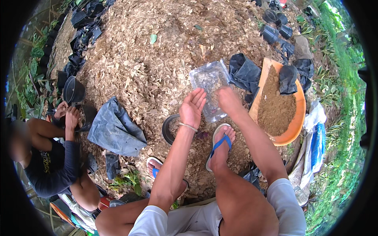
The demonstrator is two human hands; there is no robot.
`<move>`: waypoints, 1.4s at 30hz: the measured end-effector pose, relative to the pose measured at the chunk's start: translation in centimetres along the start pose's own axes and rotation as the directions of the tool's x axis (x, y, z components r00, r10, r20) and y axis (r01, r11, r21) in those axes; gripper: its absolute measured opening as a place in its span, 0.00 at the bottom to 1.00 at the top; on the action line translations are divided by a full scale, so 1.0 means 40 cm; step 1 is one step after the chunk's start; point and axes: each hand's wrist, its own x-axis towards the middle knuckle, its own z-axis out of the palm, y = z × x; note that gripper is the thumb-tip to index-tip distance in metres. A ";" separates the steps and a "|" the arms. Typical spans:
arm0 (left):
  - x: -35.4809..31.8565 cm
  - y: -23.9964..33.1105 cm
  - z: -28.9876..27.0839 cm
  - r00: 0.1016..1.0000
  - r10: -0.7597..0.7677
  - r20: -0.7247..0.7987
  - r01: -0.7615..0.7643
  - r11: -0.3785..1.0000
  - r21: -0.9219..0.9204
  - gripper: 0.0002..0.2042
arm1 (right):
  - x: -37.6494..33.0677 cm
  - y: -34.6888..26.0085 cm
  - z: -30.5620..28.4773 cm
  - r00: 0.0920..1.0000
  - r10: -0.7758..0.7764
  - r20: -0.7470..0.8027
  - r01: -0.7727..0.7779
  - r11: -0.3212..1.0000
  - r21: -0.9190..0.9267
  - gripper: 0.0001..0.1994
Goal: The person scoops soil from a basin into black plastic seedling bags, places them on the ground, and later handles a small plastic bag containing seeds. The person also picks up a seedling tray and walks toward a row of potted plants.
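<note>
My left hand (193,109) is held palm up, its fingers stretched out and close together. I make out nothing clearly in the palm. Beside it, my right hand (228,99) is closed with its fingers curled in, and whatever it may pinch is hidden. Both hands hover around a clear plastic tray (199,80), which lies on the leaf litter with some brownish bits showing in or through it. Under my left wrist stands a round black pot (167,131), partly covered by my forearm.
At right, a cut orange container (301,118) holds brown soil (277,110), with black grow bags (244,72) beside it. Black pots (271,34) lie at the far right. On the left, a seated person handles a black pot (74,89) near a large dark plastic bag (116,128).
</note>
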 end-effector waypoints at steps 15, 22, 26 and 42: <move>0.018 -0.011 0.004 0.999 -0.038 -0.008 0.038 0.999 -0.010 0.25 | 0.004 0.020 0.082 0.991 0.106 0.077 -0.104 0.994 -0.035 0.04; 0.025 -0.013 0.011 1.000 -0.010 0.026 0.011 0.997 -0.075 0.26 | 0.006 0.004 -0.006 0.989 0.115 -0.093 -0.082 0.950 0.302 0.04; 0.039 -0.020 0.020 0.998 -0.006 0.061 0.019 0.977 -0.213 0.27 | -0.005 -0.027 -0.091 0.842 0.515 0.160 -0.510 0.666 0.544 0.05; 0.055 -0.049 0.039 0.761 0.105 0.640 0.402 0.698 -0.593 0.35 | -0.049 -0.125 -0.131 0.981 0.183 0.062 -0.177 0.729 0.661 0.11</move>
